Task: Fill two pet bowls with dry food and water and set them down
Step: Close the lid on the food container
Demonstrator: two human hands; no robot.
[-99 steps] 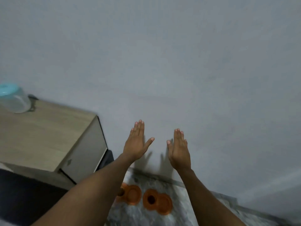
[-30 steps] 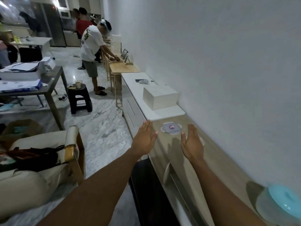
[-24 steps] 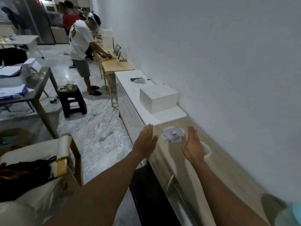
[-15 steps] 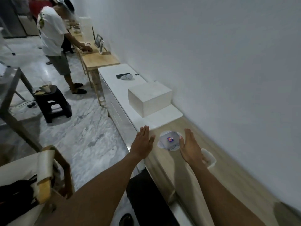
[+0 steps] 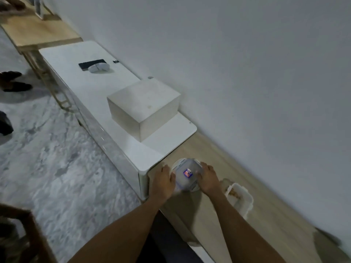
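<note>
Left hand [image 5: 163,182], right hand [image 5: 209,179] flank lidded container [image 5: 187,174] on wooden counter [image 5: 269,211]; fingers [image 5: 206,167] curled round it.

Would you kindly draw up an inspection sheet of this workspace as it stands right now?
Surface: wooden cabinet top along the wall, butting against a white cabinet top.
Job's things: round lidded container with a sticker on its lid, standing on the wood; second container with brownish contents beside it, past the right hand.
Clutter: white box, dark flat item and small white item, all on the white cabinet top.
Hands: left hand and right hand flank the lidded container and touch its sides; blur hides the grip.
Cables: nothing seen.
Surroundings: grey wall, marble floor, wooden table, dark shoes.
</note>
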